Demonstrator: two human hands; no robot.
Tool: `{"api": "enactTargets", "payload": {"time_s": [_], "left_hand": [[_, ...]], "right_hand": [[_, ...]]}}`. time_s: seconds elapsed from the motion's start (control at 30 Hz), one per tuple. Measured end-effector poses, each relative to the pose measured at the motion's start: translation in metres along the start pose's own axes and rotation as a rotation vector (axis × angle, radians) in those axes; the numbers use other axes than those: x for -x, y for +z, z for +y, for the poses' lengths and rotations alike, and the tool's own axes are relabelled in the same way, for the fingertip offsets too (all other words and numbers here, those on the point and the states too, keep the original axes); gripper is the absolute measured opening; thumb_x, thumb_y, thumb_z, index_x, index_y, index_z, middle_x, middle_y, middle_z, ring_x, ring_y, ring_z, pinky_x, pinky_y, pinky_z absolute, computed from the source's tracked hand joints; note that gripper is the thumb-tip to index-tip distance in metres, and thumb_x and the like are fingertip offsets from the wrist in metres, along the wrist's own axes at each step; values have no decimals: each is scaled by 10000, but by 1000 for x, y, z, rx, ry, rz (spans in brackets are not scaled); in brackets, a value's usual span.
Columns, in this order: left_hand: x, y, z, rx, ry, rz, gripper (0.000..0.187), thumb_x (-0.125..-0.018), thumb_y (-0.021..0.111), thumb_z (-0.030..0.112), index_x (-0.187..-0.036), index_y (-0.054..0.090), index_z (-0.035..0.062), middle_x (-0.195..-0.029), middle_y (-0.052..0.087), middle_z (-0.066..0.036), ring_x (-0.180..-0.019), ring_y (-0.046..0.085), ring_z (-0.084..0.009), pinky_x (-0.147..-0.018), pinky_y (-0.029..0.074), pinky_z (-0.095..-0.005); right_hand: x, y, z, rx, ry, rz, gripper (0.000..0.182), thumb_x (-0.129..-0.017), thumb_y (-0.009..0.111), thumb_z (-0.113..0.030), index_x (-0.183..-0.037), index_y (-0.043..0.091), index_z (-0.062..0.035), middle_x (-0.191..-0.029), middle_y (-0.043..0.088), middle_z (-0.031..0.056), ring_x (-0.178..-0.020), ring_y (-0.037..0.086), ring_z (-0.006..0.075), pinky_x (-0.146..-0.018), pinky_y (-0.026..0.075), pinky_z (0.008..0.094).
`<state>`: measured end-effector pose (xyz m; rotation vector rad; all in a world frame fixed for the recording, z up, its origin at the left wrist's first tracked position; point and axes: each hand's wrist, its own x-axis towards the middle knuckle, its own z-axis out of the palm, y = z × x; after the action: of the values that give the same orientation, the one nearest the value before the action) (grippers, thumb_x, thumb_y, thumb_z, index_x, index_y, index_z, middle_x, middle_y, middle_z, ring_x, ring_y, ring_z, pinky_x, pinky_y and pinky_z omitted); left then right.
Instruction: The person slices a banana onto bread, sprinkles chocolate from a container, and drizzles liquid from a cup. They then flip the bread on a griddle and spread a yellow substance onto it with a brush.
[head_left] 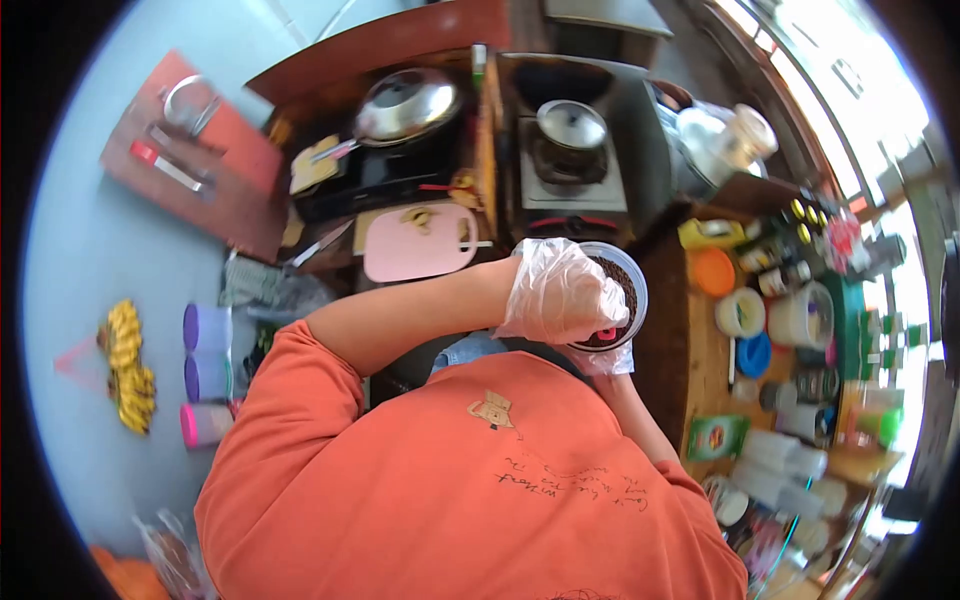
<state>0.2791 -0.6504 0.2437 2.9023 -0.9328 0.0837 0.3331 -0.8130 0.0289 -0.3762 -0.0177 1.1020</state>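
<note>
My left hand [566,295], in a clear plastic glove, reaches across my body to a round whitish tub [641,300]. Dark brown granules [617,275] fill the tub. The fingers of this hand are bent together over the granules, and a small pink-red piece [606,334] shows beneath them; its kind is hidden. Below the tub's near side is my right hand [612,362], gloved as well, holding the tub from underneath. Most of its fingers are out of sight behind the tub.
Ahead stand a lidded wok [408,105] and a lidded pot [572,125] on stoves. A pink cutting board [420,245] with food pieces lies near a knife [322,242]. Tubs, bottles and an orange bowl [713,271] crowd the right-hand counter. Bananas [128,365] hang on the left wall.
</note>
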Motion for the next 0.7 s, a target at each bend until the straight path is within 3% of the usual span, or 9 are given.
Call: {"api": "enactTargets", "payload": {"time_s": [0.03,0.13,0.2,0.27,0.33,0.53,0.6,0.63,0.7], "left_hand": [[21,-1,-3,-11,-46,9,57,-791,658,166,-837,663,132,-690,630,-58,-649,676,-261,-531,538,-399],[85,1,-15,110,-253,218,56,-806,658,176,-838,665,130,-665,622,-67,-614,661,-261,-522,525,-396],[130,-1,-26,36,-466,394,75,-819,663,188,-857,681,126,-664,628,-75,-609,657,-264,-522,521,-391],[178,0,-40,71,-583,380,74,-850,676,162,-900,703,115,-709,658,-89,-631,660,-290,-541,524,-404],[228,7,-64,87,-685,656,67,-882,684,132,-935,711,102,-743,671,-103,-660,662,-318,-573,531,-415],[367,23,-156,287,-846,649,91,-896,671,93,-971,699,49,-866,709,-160,-776,688,-364,-656,551,-419],[408,29,-189,353,-855,653,98,-894,654,62,-978,693,32,-879,710,-177,-792,693,-367,-677,556,-423],[429,36,-205,397,-888,635,106,-886,637,29,-976,693,17,-888,710,-192,-823,692,-378,-698,560,-416],[462,40,-234,469,-945,655,126,-939,620,72,-986,696,-17,-804,701,-164,-623,675,-268,-569,529,-354]], "right_hand": [[-10,19,8,150,-49,19,634,-965,398,-551,-1399,538,-110,-1447,535,124,-1321,514,339,-1122,405,552],[-46,43,39,-102,197,93,642,-933,414,-560,-1398,547,-138,-1452,536,110,-1321,517,335,-1118,397,576],[-75,60,67,-73,300,110,643,-899,436,-562,-1389,565,-166,-1444,550,91,-1325,513,344,-1105,403,585],[-108,75,101,-57,411,130,630,-883,453,-561,-1381,576,-195,-1430,563,87,-1319,515,360,-1082,411,613],[-142,90,139,103,384,76,634,-865,459,-577,-1381,578,-228,-1442,553,89,-1318,512,373,-1056,409,649],[-264,107,263,12,453,0,694,-855,444,-612,-1433,524,-236,-1485,504,103,-1345,479,391,-1059,394,663],[-296,99,298,-259,572,-26,721,-840,447,-634,-1449,502,-251,-1501,484,104,-1353,464,410,-1047,387,682],[-313,112,313,-179,617,149,740,-824,457,-655,-1453,492,-266,-1513,470,98,-1359,451,426,-1035,383,700],[-343,114,342,-179,590,135,741,-810,479,-666,-1419,536,-248,-1467,522,100,-1327,498,383,-1040,404,668]]}}
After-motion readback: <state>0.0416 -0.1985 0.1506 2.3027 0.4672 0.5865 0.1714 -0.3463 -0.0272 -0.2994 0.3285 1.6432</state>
